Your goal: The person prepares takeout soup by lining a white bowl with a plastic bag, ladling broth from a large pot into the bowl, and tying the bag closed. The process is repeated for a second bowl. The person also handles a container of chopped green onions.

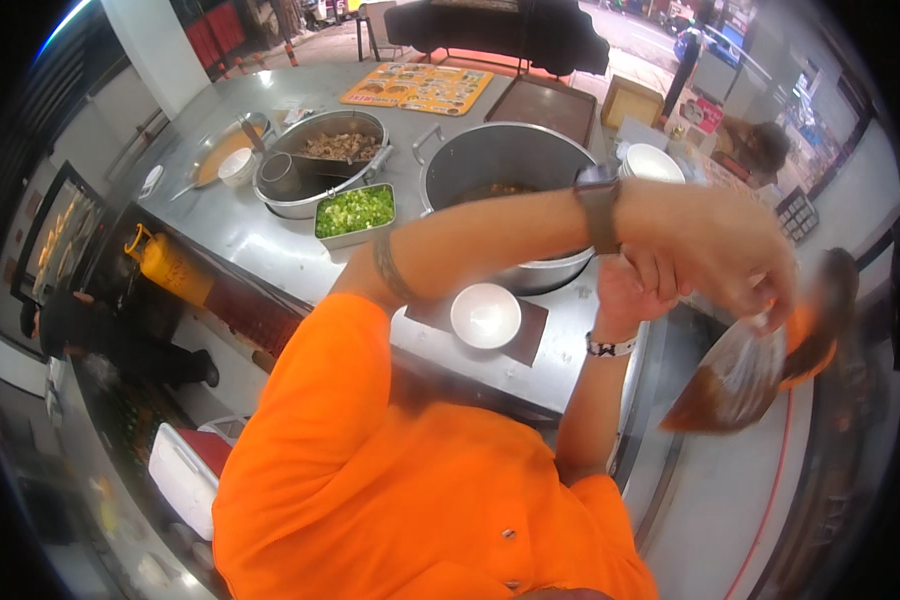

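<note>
My left hand (727, 255), with a dark watch on its wrist, reaches across to the right and pinches the gathered top of a clear plastic bag (735, 375). Brown liquid fills the bag's lower part, and the bag hangs tilted. Just below the left wrist, my right hand (641, 289) has its fingers curled; whether it holds anything is hidden. A white bowl (485, 316) sits on a brown mat (531, 330) at the counter's near edge. Behind my left forearm stands a large metal pot (487, 157) with dark contents, partly covered by the arm.
A steel tray of chopped green onions (355, 212) adjoins a pot of meat pieces (337, 146). Farther left is a pan of orange-brown liquid (221, 154). White bowls (652, 163) stand behind my left wrist. A person in black (120, 337) is at left; someone in orange (806, 341) is behind the bag.
</note>
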Demonstrator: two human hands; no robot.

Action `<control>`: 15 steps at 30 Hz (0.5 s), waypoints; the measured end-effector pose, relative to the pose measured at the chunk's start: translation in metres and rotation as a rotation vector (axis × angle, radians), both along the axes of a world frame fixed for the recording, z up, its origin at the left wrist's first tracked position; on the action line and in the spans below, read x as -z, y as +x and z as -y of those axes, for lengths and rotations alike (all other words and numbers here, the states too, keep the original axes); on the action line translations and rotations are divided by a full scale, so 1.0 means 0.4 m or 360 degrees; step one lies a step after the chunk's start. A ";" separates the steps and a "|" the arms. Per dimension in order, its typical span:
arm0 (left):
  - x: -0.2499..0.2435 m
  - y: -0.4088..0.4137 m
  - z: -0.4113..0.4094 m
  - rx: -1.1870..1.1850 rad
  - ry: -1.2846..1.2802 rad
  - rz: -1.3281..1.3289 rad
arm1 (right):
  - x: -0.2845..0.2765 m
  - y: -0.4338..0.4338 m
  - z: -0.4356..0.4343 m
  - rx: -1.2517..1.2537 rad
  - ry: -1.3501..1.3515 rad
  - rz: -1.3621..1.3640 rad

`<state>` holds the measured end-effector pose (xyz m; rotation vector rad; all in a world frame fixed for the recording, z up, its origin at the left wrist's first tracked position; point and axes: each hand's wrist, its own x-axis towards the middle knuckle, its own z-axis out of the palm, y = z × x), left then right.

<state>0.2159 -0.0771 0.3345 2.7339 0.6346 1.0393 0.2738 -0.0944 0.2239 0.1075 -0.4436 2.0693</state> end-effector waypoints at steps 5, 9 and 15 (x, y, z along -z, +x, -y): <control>0.123 -0.077 0.069 -0.0029 -0.0491 0.0082 | 0.283 0.143 -0.313 -0.0189 0.1194 0.0389; 0.317 -0.167 0.139 -0.0745 -0.0508 0.0539 | 0.138 0.236 -0.233 0.0375 0.1894 0.1685; 0.538 -0.137 0.096 -0.1467 -0.0138 0.1203 | 0.151 0.098 -0.100 0.1214 0.2185 0.2014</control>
